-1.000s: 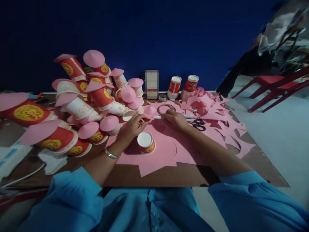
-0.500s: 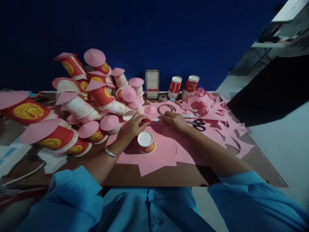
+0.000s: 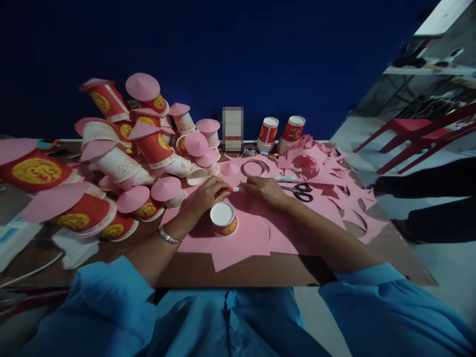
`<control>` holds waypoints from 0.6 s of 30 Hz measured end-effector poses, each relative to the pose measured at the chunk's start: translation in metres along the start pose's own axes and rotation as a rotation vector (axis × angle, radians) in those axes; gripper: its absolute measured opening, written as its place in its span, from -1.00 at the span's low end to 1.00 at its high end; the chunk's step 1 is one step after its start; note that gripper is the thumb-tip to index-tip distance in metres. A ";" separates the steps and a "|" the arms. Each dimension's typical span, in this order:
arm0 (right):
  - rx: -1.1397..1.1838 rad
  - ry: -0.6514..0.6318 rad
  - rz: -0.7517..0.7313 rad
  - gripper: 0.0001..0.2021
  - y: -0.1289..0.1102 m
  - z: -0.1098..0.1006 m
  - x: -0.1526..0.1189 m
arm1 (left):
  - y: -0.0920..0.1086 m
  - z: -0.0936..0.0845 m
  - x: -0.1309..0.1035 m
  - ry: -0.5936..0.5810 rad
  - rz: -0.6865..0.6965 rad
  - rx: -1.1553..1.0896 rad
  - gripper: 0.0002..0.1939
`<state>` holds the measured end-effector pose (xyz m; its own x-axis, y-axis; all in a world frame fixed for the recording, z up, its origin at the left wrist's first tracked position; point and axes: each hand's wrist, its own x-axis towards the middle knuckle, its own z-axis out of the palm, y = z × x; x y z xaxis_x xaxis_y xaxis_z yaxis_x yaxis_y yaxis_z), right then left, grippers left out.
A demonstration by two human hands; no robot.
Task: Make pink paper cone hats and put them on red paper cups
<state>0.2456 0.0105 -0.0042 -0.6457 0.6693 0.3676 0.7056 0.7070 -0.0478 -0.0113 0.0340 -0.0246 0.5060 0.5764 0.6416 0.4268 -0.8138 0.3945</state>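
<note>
Between my hands is a slim white tube [image 3: 237, 189] with an orange end, perhaps glue or a marker. My left hand [image 3: 208, 194] is closed around the orange end. The white end is pinched in my right hand [image 3: 265, 191], whose fingers hide most of it. Just below my left hand, an upside-down red-and-yellow paper cup [image 3: 223, 220] stands on pink paper [image 3: 253, 233]. Black-handled scissors [image 3: 303, 192] lie right of my right hand. A roll of tape [image 3: 255, 168] and a pink paper cone [image 3: 230, 169] lie beyond the hands.
Several paper cups with pink cone tops [image 3: 152, 146] pile up on the left. Two stacks of cups [image 3: 268, 134] stand at the back, before a blue partition [image 3: 223, 54]. Pink paper scraps [image 3: 334, 173] cover the right side. Beyond the table are a red chair [image 3: 412, 131] and a person's legs [image 3: 439, 228].
My hands have come slightly closer together, and less of the tube's white part shows. The dark-clothed person at the right has moved, and the red chair now shows.
</note>
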 end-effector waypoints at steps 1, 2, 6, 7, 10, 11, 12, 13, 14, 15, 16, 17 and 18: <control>0.023 -0.003 0.017 -0.70 -0.001 0.000 0.001 | 0.000 -0.001 0.001 -0.008 -0.020 -0.001 -0.98; 0.050 -0.004 0.036 -0.70 -0.002 0.001 0.001 | -0.001 -0.001 0.001 -0.017 -0.043 -0.001 -0.98; 0.138 -0.045 0.120 -0.71 -0.004 0.002 0.004 | -0.001 -0.002 0.004 -0.038 -0.074 -0.026 -0.98; 0.148 -0.061 0.136 -0.71 -0.005 0.002 0.005 | 0.000 -0.002 0.005 -0.040 -0.071 -0.034 -0.98; 0.145 -0.086 0.171 -0.73 -0.004 0.000 0.005 | 0.000 -0.001 0.007 -0.021 -0.067 -0.056 -0.95; 0.134 -0.085 0.182 -0.73 -0.003 -0.001 0.005 | 0.000 0.000 0.007 -0.013 -0.075 -0.062 -0.91; 0.119 -0.082 0.195 -0.72 -0.002 -0.001 0.005 | -0.001 0.000 0.007 -0.010 -0.091 -0.067 -0.86; 0.102 -0.078 0.210 -0.72 -0.001 -0.002 0.005 | -0.002 0.000 0.006 -0.012 -0.118 -0.071 -0.79; 0.084 -0.074 0.228 -0.71 0.000 -0.003 0.004 | -0.002 0.000 0.006 -0.018 -0.153 -0.074 -0.73; 0.063 -0.070 0.246 -0.70 0.002 -0.003 0.004 | -0.003 -0.001 0.005 -0.028 -0.188 -0.081 -0.68; 0.036 -0.066 0.260 -0.70 0.004 -0.004 0.004 | -0.003 -0.001 0.004 -0.039 -0.217 -0.092 -0.65; 0.005 -0.060 0.268 -0.71 0.006 -0.005 0.004 | -0.004 -0.002 0.003 -0.047 -0.236 -0.106 -0.65; -0.031 -0.055 0.265 -0.72 0.008 -0.006 0.003 | -0.004 -0.002 0.002 -0.054 -0.247 -0.120 -0.67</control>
<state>0.2506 0.0171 0.0019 -0.4518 0.8419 0.2951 0.8599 0.4991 -0.1072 -0.0134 0.0381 -0.0231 0.4381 0.7590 0.4816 0.4518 -0.6491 0.6120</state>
